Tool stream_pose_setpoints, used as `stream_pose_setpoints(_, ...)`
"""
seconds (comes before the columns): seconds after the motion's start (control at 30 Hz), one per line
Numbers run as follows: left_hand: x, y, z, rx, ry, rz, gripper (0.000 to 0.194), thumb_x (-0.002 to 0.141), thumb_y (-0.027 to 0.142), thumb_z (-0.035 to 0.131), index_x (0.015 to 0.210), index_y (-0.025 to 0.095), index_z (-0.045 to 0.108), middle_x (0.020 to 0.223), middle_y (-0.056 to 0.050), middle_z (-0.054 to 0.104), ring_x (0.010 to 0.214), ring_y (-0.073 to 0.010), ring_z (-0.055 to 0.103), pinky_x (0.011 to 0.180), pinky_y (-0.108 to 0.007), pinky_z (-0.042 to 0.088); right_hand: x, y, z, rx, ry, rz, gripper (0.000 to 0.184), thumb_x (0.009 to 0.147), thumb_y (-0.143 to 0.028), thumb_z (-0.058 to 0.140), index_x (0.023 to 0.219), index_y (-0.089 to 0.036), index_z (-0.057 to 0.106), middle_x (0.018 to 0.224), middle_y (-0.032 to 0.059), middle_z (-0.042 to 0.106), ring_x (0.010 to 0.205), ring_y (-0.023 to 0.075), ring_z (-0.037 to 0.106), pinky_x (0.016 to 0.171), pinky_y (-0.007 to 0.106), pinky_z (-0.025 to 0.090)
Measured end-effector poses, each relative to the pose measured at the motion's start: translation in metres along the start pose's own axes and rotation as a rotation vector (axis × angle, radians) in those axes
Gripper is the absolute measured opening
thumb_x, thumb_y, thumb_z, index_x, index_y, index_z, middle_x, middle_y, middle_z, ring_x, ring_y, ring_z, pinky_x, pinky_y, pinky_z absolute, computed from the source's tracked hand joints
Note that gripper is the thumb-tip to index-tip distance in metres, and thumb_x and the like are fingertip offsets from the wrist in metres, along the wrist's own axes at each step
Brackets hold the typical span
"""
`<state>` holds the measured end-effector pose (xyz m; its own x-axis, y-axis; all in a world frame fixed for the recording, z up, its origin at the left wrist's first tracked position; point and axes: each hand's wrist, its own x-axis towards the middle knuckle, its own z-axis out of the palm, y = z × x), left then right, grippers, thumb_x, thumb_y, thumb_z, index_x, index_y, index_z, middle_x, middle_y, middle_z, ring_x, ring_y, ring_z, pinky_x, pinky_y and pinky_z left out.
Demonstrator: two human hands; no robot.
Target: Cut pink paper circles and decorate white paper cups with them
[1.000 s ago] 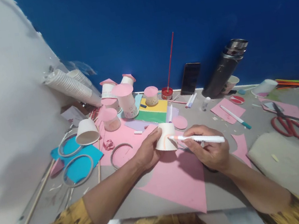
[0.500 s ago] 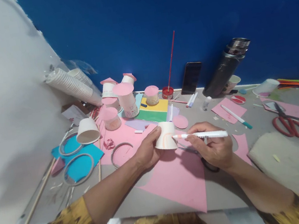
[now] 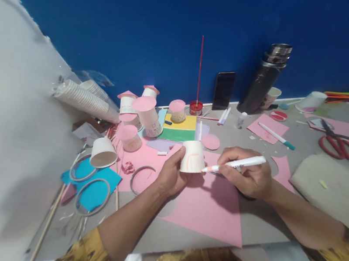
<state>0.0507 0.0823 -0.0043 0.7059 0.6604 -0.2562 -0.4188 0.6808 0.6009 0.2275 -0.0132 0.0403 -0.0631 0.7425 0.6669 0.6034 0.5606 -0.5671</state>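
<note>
My left hand (image 3: 172, 176) grips a small white paper cup (image 3: 192, 156), upside down, by its left side. A pale orange arch is drawn on the cup's wall. In my right hand (image 3: 249, 173) is a white marker (image 3: 246, 162), held nearly level like a pen, its peach tip at the cup's lower right rim. Below both hands lies a large pink paper sheet (image 3: 212, 212). Partly hidden behind my right hand is what looks like a pair of scissors. Another white paper cup (image 3: 102, 153) lies farther left.
Behind the hands stand several cups with pink paper roofs, one a tall tower (image 3: 149, 119). Stacked cups (image 3: 83, 98) lean at the left wall. A phone (image 3: 223, 89) and a dark flask (image 3: 264, 79) stand at the back. Red-handled scissors (image 3: 341, 149) lie right; tape rings (image 3: 92, 197) lie left.
The marker's tip has moved down along the arch's right side to the cup's rim, lengthening the orange line. My left hand keeps its hold, the cup tilting slightly.
</note>
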Motion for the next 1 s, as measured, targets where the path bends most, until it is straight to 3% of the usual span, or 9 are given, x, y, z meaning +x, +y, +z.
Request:
stream_pose_setpoints(0.13, 0.0002, -0.0006, -0.0012, -0.032, -0.037, -0.016, 0.035, 0.098, 0.04, 0.055, 0.107, 0.008, 0.068, 0.093, -0.016, 0.073, 0.082, -0.0302, 0.072, 0.076, -0.046, 0.06, -0.0002, 0.0012, -0.0001, -0.051, 0.111, 0.008, 0.004, 0.092, -0.02, 0.064, 0.088, -0.021, 0.065, 0.07, 0.001, 0.072, 0.052, 0.0129, 0.061, 0.05, 0.024, 0.048)
stream_pose_setpoints(0.33, 0.0003, -0.0014, -0.0026, 0.009, -0.045, -0.003, 0.04, 0.098, 0.041, 0.054, 0.108, 0.005, 0.068, 0.092, -0.019, 0.074, 0.082, -0.0306, 0.072, 0.076, -0.046, 0.06, -0.0023, 0.0023, -0.0004, 0.005, 0.027, 0.005, 0.008, 0.092, -0.017, 0.062, 0.085, -0.022, 0.065, 0.067, -0.0007, 0.069, 0.049, 0.0122, 0.057, 0.047, 0.024, 0.045)
stream_pose_setpoints(0.5, 0.0005, -0.0025, -0.0013, -0.033, -0.014, 0.01, 0.029, 0.095, 0.034, 0.061, 0.11, 0.009, 0.066, 0.093, -0.015, 0.074, 0.083, -0.0292, 0.072, 0.078, -0.044, 0.06, -0.001, 0.001, 0.0014, -0.033, 0.105, -0.014, 0.003, 0.092, -0.018, 0.066, 0.092, -0.021, 0.066, 0.075, 0.0016, 0.073, 0.056, 0.0134, 0.063, 0.052, 0.024, 0.048)
stream_pose_setpoints(0.67, 0.0005, -0.0036, -0.0008, -0.007, 0.026, 0.036, 0.026, 0.095, 0.033, 0.062, 0.108, 0.011, 0.066, 0.09, -0.013, 0.074, 0.082, -0.0261, 0.072, 0.079, -0.038, 0.058, 0.0005, -0.0014, 0.0025, 0.036, -0.011, -0.02, 0.008, 0.093, -0.02, 0.061, 0.086, -0.021, 0.065, 0.065, -0.0001, 0.068, 0.048, 0.0122, 0.056, 0.048, 0.025, 0.044)
stream_pose_setpoints(0.83, 0.0014, -0.0049, -0.0029, -0.004, 0.016, 0.076, 0.02, 0.093, 0.029, 0.065, 0.104, 0.012, 0.068, 0.086, -0.009, 0.073, 0.078, -0.0213, 0.07, 0.077, -0.032, 0.056, -0.0001, -0.001, 0.0034, -0.028, 0.071, 0.018, 0.005, 0.092, -0.022, 0.064, 0.088, -0.02, 0.067, 0.069, 0.002, 0.072, 0.052, 0.0135, 0.06, 0.05, 0.026, 0.047)
stream_pose_setpoints(1.0, 0.0011, -0.0054, -0.0036, 0.024, -0.006, 0.081, 0.021, 0.091, 0.03, 0.069, 0.102, 0.013, 0.07, 0.085, -0.008, 0.072, 0.078, -0.0211, 0.069, 0.078, -0.032, 0.055, 0.0002, -0.0016, 0.0035, 0.042, -0.032, -0.021, 0.009, 0.092, -0.02, 0.061, 0.084, -0.02, 0.066, 0.064, 0.0, 0.068, 0.048, 0.0127, 0.057, 0.048, 0.026, 0.045)
